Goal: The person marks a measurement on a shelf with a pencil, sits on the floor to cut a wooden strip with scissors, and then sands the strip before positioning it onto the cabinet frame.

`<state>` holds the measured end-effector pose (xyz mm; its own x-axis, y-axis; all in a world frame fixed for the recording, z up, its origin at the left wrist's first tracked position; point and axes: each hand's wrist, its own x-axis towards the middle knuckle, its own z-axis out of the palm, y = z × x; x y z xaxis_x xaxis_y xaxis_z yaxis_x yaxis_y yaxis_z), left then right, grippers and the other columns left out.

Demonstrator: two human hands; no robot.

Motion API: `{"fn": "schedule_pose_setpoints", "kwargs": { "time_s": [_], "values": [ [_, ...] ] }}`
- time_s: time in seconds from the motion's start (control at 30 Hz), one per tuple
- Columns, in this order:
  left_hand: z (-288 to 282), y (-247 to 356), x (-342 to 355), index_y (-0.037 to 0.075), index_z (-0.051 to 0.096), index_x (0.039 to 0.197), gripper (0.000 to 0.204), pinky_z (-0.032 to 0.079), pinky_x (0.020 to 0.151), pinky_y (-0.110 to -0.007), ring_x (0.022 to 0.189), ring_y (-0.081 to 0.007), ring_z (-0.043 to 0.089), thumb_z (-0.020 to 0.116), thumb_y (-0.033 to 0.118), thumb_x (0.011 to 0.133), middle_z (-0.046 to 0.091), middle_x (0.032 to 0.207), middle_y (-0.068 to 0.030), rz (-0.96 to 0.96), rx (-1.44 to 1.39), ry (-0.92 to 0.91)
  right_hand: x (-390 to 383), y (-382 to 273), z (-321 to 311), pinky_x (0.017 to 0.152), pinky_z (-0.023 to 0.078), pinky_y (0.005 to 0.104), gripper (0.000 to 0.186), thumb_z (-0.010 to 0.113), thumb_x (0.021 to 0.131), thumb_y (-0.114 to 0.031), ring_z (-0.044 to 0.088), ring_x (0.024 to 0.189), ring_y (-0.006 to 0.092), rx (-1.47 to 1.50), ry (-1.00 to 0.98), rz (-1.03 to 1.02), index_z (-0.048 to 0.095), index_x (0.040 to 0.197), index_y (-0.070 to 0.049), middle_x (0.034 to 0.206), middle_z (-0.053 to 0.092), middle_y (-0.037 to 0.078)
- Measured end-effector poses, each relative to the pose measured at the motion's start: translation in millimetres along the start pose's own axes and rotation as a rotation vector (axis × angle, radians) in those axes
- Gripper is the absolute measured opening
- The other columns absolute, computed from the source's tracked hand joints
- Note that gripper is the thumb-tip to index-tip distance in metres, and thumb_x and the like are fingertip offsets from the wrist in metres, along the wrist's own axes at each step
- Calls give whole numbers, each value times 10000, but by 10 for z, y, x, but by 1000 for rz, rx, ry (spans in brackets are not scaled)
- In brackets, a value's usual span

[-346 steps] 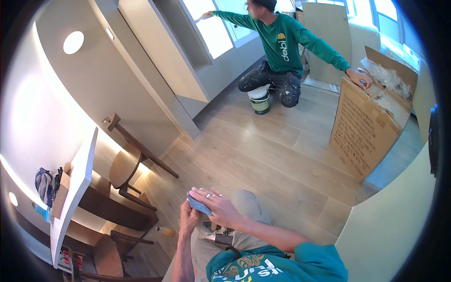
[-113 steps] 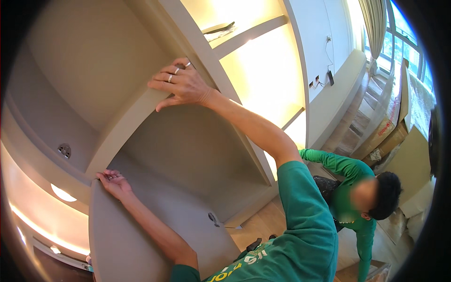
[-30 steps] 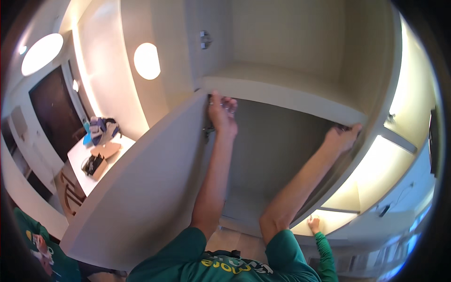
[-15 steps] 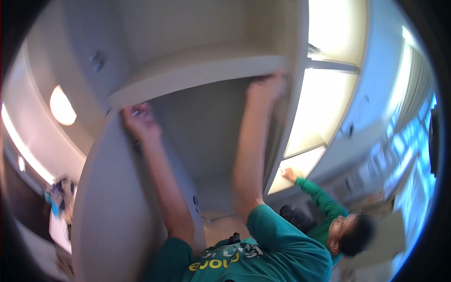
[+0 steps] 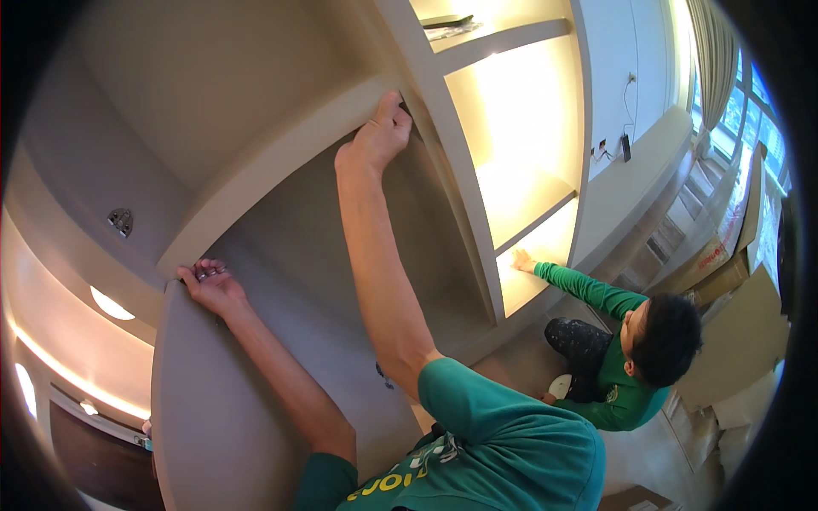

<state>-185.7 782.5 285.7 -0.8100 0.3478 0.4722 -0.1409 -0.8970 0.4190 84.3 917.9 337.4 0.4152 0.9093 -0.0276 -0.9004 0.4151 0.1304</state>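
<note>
A grey cabinet door [image 5: 230,400] stands swung open at the lower left. My left hand [image 5: 217,285] is at its top corner, fingers curled and thumb against the edge. My right hand [image 5: 379,132] is raised to the upper right corner of the opening, just under a thick grey shelf [image 5: 256,189]. Its fingers are closed, and a small dark piece shows beside them; what they hold is hidden. Behind my arms lies the shaded cabinet interior [image 5: 298,226].
A metal hinge [image 5: 120,222] sits on the panel above the door. Right of the cabinet, a lit shelf unit [image 5: 537,32] runs downward. A co-worker in a green sleeve [image 5: 579,285] crouches there, one hand in the lowest lit compartment. Cardboard [image 5: 733,349] and wrapped items lean farther right.
The whole view has turned and shifted, so the cabinet appears farther left and more of the co-worker shows. Both my hands stay at the same corners of the cabinet.
</note>
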Motion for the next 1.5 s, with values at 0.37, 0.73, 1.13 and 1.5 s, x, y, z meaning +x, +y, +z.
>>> {"fn": "schedule_pose_setpoints", "kwargs": {
  "time_s": [0.37,0.73,1.13,1.5],
  "values": [
    [-69,-27,77,71,558,901,328,437,628,-295,670,-154,518,607,384,987,524,753,-23,53,7,-3,35,72,194,833,532,327,412,659,955,-354,589,962,156,24,28,-34,431,1107,-47,1072,559,61],
    [-124,-6,164,78,578,979,280,443,652,-293,712,-152,533,576,356,1010,550,832,-39,40,11,-11,36,-16,144,1011,482,371,762,713,918,-332,495,1238,212,-61,-79,46,233,1437,-49,1382,431,101],
    [1136,-122,-1419,-28,553,1124,222,514,846,-348,950,-230,596,611,126,975,625,1007,-124,716,691,-429,61,40,144,961,515,376,661,728,914,-312,541,1176,225,-17,-64,-76,320,1349,-26,1334,475,116],
    [2575,-968,-1193,44,707,880,143,501,686,-341,789,-184,627,725,182,847,674,847,-66,567,1185,-1108,-9,-156,-106,854,484,338,258,637,987,-223,585,1001,161,117,-70,137,542,1135,-35,1061,589,48]
  ]
}}
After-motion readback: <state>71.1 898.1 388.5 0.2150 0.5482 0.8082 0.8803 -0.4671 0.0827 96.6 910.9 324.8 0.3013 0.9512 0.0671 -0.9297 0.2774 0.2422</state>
